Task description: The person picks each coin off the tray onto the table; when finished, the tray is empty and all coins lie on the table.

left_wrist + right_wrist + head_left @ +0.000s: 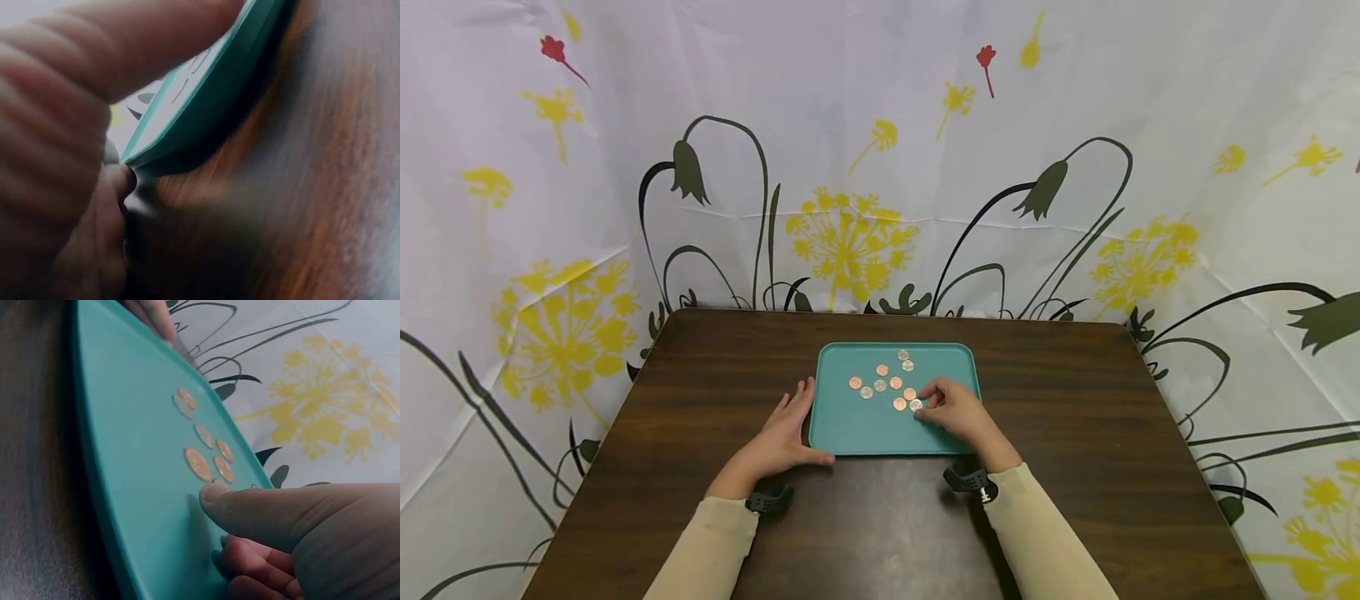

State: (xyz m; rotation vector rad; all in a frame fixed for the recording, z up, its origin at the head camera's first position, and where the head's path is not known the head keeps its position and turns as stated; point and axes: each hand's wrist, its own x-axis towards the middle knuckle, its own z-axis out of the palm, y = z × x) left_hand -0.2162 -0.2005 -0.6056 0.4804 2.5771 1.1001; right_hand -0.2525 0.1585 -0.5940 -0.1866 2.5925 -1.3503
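A teal tray (857,433) lies on the table, with several copper-coloured coins (855,383) and silver-coloured coins (880,386) scattered flat on it. My left hand (782,437) is spread at the tray's front left corner, fingers along the left side and thumb at the front edge. In the left wrist view its thumb (144,44) touches the tray rim (206,94). Over the tray's right part, my right hand (955,410) pinches a silver-coloured coin (916,405) between thumb and finger. The right wrist view hides that coin behind the thumb (262,509).
The dark wooden table (715,367) extends around the tray on every side. Behind it hangs a white curtain (850,83) printed with flowers. Each wrist wears a black strap (771,500).
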